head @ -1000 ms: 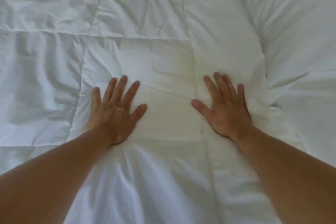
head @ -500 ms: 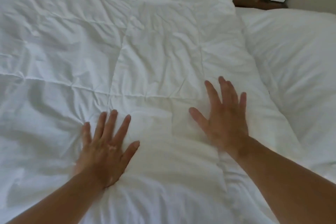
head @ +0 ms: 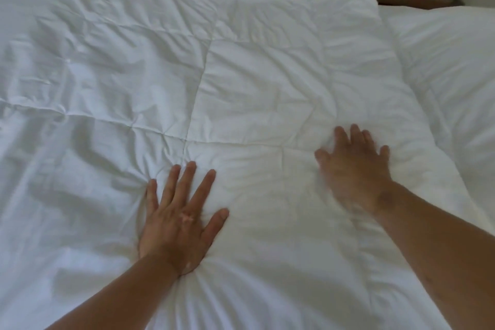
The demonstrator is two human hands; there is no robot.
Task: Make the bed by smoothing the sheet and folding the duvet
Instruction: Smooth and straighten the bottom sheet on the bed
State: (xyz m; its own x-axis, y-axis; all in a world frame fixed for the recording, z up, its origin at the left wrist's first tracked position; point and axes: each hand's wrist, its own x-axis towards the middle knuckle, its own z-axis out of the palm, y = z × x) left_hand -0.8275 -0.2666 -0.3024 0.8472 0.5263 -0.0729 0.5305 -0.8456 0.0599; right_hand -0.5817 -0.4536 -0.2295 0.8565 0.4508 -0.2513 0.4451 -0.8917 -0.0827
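White duvet point(head: 254, 83) lies under left hand point(head: 176, 220) and right hand point(head: 353, 169), both flat, fingers spread.

I see my left hand point(head: 176, 222) and right hand point(head: 353, 169) flat on the duvet point(head: 254, 83), pillow point(head: 450, 61) to its right.

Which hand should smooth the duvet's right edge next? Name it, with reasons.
Right. The right hand lies spread on the duvet close to that edge; the left hand presses nearer the middle, with creases bunched around it.
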